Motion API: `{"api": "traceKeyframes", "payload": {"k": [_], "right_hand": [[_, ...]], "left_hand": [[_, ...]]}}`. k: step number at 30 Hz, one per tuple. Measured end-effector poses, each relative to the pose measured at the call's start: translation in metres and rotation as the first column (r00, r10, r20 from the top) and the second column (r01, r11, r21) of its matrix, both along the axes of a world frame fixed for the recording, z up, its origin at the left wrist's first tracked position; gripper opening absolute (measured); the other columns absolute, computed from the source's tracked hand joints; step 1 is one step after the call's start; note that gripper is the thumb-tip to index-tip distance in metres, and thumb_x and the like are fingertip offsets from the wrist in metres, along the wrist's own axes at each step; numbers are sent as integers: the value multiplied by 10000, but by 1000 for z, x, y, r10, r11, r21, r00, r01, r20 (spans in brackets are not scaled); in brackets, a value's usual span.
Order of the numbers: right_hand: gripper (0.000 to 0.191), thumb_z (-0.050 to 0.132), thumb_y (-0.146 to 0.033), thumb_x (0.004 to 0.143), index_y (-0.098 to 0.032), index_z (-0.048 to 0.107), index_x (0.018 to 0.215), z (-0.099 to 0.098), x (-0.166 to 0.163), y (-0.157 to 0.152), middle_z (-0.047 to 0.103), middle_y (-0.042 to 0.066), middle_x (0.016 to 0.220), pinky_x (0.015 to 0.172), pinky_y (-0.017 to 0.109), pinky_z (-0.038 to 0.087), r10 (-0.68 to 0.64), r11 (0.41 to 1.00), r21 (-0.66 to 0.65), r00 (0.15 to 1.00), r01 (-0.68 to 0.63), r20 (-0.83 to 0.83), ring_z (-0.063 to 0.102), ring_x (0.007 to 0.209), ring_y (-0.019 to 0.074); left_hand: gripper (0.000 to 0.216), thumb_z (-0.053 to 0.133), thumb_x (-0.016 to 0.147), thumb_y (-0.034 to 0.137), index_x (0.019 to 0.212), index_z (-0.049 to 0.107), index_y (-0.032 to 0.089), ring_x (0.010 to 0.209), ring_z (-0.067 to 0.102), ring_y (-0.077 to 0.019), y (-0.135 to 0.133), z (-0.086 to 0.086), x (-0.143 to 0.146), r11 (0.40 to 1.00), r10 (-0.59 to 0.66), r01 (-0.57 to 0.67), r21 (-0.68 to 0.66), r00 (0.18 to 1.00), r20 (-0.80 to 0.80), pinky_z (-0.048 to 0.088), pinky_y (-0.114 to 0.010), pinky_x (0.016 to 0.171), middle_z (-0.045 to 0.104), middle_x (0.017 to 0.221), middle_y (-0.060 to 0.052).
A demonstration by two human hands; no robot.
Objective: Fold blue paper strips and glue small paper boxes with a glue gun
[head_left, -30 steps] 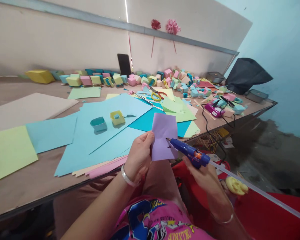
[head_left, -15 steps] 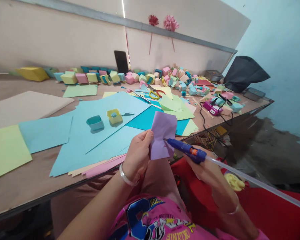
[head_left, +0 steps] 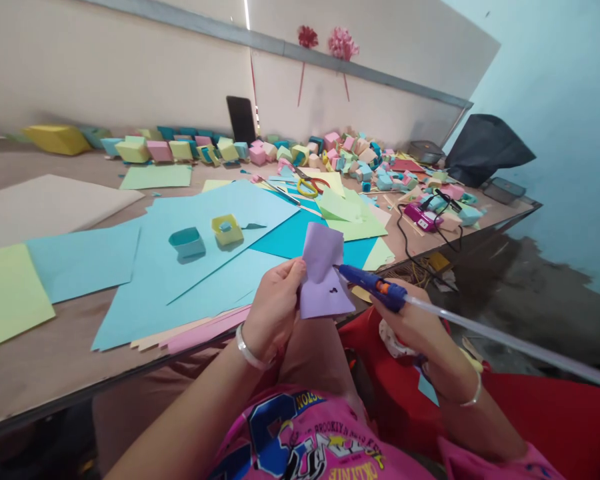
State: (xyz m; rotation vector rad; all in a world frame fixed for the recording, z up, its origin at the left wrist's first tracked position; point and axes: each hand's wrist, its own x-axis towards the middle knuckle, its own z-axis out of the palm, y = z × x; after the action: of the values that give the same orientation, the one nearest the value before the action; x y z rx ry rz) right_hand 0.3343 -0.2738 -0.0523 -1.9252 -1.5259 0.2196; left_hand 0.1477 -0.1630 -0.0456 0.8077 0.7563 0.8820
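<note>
My left hand [head_left: 275,303] pinches the left edge of a creased sheet of purple paper [head_left: 320,260], held up over my lap at the table's front edge. A small dark mark shows on the paper's lower half. Wrapped in my right hand [head_left: 410,320] is a blue hot glue gun [head_left: 373,285], its nozzle pointing left beside the paper's right edge. A long clear glue stick [head_left: 480,327] sticks out of its rear. Whether the nozzle touches the paper I cannot tell.
Blue sheets [head_left: 170,293] spread across the table, bearing a blue paper box [head_left: 187,242] and a yellow one [head_left: 227,230]. Scissors [head_left: 307,183] lie behind. Several small paper boxes [head_left: 260,155] line the back. A purple power socket [head_left: 423,217] with black cables sits right.
The glue gun's tip has drawn back slightly to the right and up from the paper's middle. The paper has tilted, and the dark mark on it now shows.
</note>
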Motion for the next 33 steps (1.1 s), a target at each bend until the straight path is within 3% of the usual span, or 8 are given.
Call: {"api": "traceKeyframes", "payload": {"k": [4,7,11,15,18,21,26,33], "right_hand": [[241,634,-426,781,-185,640,769,-6,6,-2,646,26,664,569,277,455,-121,993,-36,979,117,-162,574,604,174],[278,663,-457,756,-184,616,779,-5,9,-4,558,-26,532,482,255,415,-218,976,-109,888,190,-405,510,488,138],[265,690,-413,734,-186,554,711,-5,9,0,500,-56,481,411,218,357,-143,981,-194,700,6,-700,455,420,99],[328,695,-407,729,-178,496,605,-11,9,4,470,-52,470,378,190,275,-118,956,-238,522,-169,-845,387,403,66],[321,692,-389,738,-175,488,614,-14,11,6,440,-62,481,372,177,221,-107,936,-226,392,-270,-914,318,393,45],[311,698,-383,729,-177,484,634,-13,13,7,409,-73,495,364,170,183,-123,916,-232,321,-328,-939,257,389,34],[347,700,-425,718,-184,462,641,-16,18,8,363,-88,500,360,168,158,-149,885,-261,297,-386,-943,192,397,31],[378,657,-490,761,-189,448,668,-24,24,10,345,-96,507,351,161,124,-207,838,-306,256,-451,-944,136,398,29]], "left_hand": [[227,745,695,340,718,662,130,526,511,-96,1,-1,1,999,34,-34,-22,999,9,406,-198,502,629,617,-4],[234,744,686,341,747,657,132,576,555,-115,2,-2,0,997,57,-56,-55,998,14,447,-214,548,661,676,-19],[213,738,685,328,724,655,136,577,560,-117,3,-2,-1,996,53,-51,-71,998,28,455,-217,554,661,664,-18],[199,741,683,305,696,661,124,562,555,-116,4,-1,-2,997,29,-26,-76,999,45,450,-214,536,660,650,-28],[191,740,685,292,705,664,118,576,573,-126,5,-3,-3,996,11,-6,-86,999,50,462,-222,545,675,675,-44],[202,731,701,305,740,678,114,606,596,-138,6,-6,-3,997,-9,14,-81,998,65,478,-233,571,700,733,-66],[233,729,719,327,809,703,113,646,618,-152,7,-8,-5,996,-40,48,-76,994,100,483,-241,587,718,803,-85],[218,730,721,324,724,674,113,556,544,-109,6,-5,-7,990,-45,64,-129,988,147,439,-208,523,652,663,-37]]}}
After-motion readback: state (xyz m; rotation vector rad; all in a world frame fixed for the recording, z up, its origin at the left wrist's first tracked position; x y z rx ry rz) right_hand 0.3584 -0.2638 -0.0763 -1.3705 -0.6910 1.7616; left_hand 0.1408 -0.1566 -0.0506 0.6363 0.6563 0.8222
